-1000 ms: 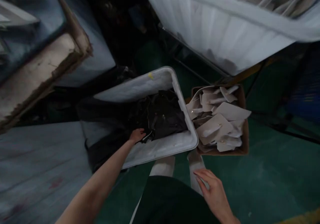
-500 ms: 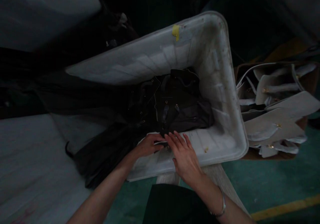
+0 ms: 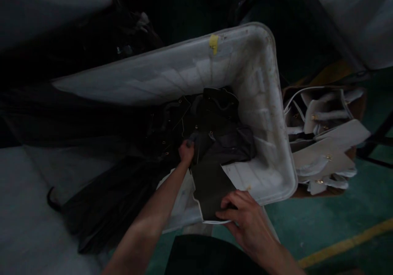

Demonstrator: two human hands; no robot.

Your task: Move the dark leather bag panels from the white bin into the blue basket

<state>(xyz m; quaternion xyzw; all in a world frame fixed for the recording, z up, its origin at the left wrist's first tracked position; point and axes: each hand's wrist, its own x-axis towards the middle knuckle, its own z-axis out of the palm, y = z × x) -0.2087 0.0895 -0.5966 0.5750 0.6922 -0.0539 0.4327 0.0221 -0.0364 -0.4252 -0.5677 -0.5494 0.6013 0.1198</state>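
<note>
Now right fingers (image 3: 226,204) curled over dark garment (image 3: 210,189) edge, left hand (image 3: 186,152) pressed further in

Across the middle of the frame, a white plastic bin (image 3: 159,76) with scuffed walls and a strip of yellow tape (image 3: 213,43) on its far rim. Just beside its right corner, a cardboard box (image 3: 359,103) crammed with pale bag panels (image 3: 322,152) fitted with small brass studs (image 3: 328,157). Below, a green floor (image 3: 325,222) crossed by a yellow line (image 3: 344,242). At lower left, a grey surface (image 3: 39,193); at upper right, a pale grey sheet (image 3: 359,21); at upper left, a dark bundle (image 3: 132,25), too shadowed to tell.
</note>
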